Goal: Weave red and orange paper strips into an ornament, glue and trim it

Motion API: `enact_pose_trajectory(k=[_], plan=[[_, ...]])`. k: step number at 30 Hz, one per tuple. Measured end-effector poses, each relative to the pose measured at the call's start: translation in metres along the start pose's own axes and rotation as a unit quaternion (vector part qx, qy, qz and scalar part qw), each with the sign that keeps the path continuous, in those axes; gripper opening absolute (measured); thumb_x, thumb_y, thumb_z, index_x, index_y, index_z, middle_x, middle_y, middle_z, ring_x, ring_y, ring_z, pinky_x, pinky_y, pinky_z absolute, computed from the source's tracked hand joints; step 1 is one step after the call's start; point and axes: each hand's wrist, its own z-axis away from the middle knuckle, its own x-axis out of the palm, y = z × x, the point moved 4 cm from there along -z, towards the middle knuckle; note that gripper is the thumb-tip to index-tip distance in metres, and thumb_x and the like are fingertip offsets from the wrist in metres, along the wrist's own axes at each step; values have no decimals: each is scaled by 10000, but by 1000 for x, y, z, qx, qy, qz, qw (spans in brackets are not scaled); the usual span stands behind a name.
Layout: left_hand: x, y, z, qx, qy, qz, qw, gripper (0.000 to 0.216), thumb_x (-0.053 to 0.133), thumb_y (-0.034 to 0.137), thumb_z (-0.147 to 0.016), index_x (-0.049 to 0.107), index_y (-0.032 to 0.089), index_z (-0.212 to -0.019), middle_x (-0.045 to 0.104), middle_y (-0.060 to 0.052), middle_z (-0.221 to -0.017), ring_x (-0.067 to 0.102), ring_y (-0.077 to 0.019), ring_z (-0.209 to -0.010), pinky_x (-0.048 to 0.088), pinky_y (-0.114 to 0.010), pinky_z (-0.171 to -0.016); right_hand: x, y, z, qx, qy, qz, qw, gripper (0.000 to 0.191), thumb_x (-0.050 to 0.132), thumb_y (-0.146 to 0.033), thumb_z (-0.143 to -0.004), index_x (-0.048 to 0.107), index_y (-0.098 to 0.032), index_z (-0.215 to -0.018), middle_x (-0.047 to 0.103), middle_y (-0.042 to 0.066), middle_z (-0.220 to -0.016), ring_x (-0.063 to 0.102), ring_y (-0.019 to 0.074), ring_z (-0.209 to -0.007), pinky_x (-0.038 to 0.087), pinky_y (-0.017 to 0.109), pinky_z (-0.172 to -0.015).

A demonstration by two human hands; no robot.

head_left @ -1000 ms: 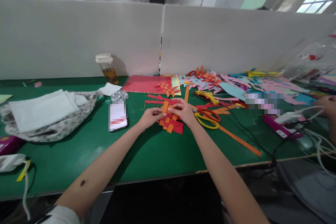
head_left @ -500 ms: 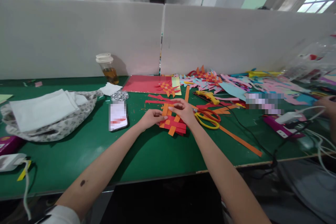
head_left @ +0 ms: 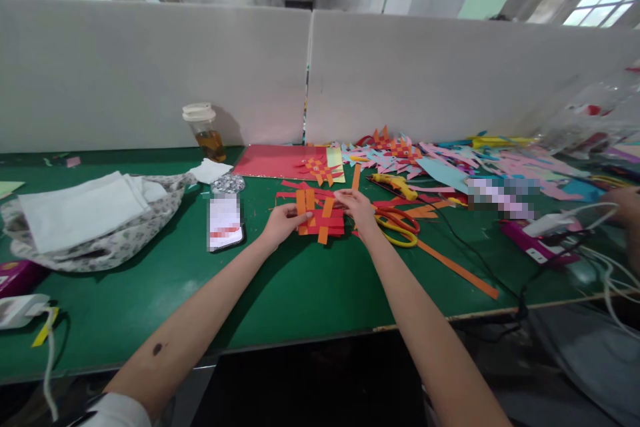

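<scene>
The near edge of the green bench (head_left: 300, 307) ran across below the work. At the far left of this edge lay a white adapter (head_left: 20, 310) with its cable, and on the right a loose orange strip (head_left: 457, 269) slanted toward the edge.

Beyond, over the middle of the bench, a piece of red and orange woven paper (head_left: 334, 222) sat between the two hands. The left hand (head_left: 284, 223) pinched its left side, thumb on top across the orange bands. The right hand (head_left: 359, 210) had its fingertips at the upper right side; whether they gripped the paper could not be told.

Just right of the right hand lay scissors (head_left: 400, 237) with orange and yellow handles. A phone (head_left: 225, 221) lay left of the left hand, with a patterned cloth (head_left: 115, 250) farther left. At the right edge, another person's hand (head_left: 623, 210) showed near a white plug (head_left: 547, 223).

Farther back were a yellow-handled tool (head_left: 397, 185), a red sheet (head_left: 273, 160) bearing a small woven paper fish (head_left: 317, 168), a heap of pink and blue paper cuttings (head_left: 520, 165) and a lidded cup (head_left: 210, 140) of amber liquid. Behind them all stood a pale partition (head_left: 150, 73).
</scene>
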Motion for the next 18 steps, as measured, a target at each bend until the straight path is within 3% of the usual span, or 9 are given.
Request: enact_pose_trajectory(k=[5,12,18], plan=[[-1,-2,-2,6,-12,6,1000,382,747,366,-581,682,146,-886,707,-81,-849,646,-167,-691,510,-277,-644,4,-4,7,-10,-35,25,999,426,745,-395,-509,597,-182,-847,637,7,-656,602,169,-654,461,314,-653],[0,-3,0,-8,-23,-9,1000,381,753,349,-577,684,148,-893,707,-82,-860,649,-173,-720,510,-278,-653,8,-11,12,-33,-71,35,996,424,721,-390,-557,614,-180,-910,645,18,-689,597,160,-652,470,308,-633],[8,1,6,-19,-92,-30,995,372,734,341,-609,679,165,-933,707,-65,-872,646,-159,-704,505,-256,-620,12,-10,13,-43,-105,20,993,389,721,-357,-573,624,-186,-909,663,26,-716,625,168,-706,486,313,-683]])
